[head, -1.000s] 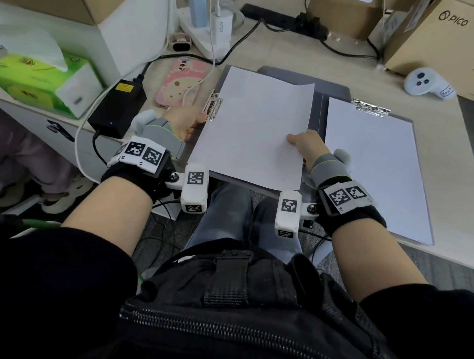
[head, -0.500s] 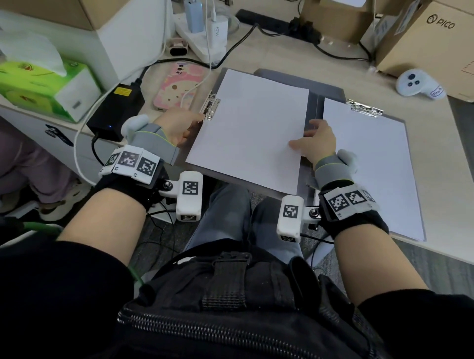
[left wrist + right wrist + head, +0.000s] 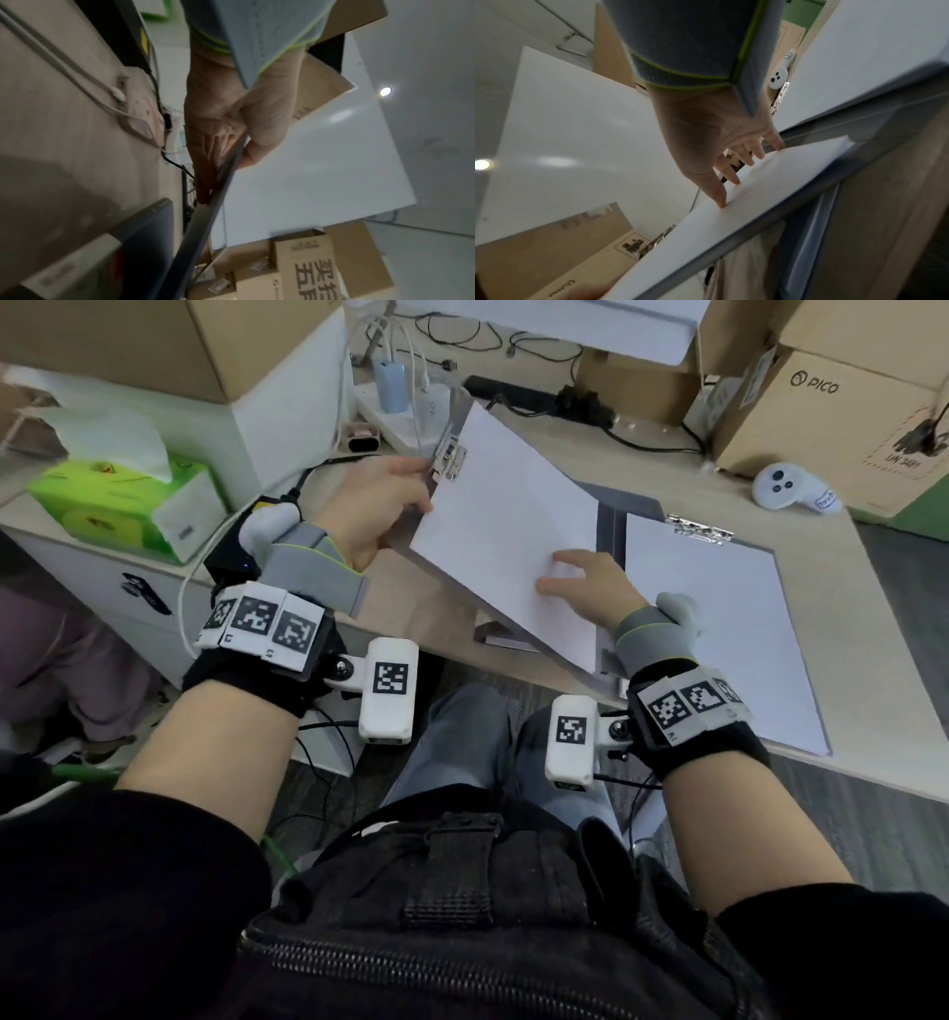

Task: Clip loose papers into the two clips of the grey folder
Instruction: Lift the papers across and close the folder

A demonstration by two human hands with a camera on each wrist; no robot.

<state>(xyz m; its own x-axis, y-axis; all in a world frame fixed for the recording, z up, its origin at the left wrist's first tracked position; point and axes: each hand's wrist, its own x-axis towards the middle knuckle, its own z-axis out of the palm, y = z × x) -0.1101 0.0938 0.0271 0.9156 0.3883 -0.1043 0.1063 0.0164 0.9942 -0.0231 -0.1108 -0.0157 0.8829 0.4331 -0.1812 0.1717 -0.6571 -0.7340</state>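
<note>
A pale wood bench [image 3: 539, 444] is carrying cardboard boxes [image 3: 842, 403] at one o'clock; a round ceiling light [image 3: 385, 91] is glowing overhead.

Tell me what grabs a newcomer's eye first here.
The grey folder's left flap is tilted up off the desk, white paper clipped to it. The left hand grips its outer edge; the right hand presses spread fingers on the paper. The right sheet lies flat.
</note>
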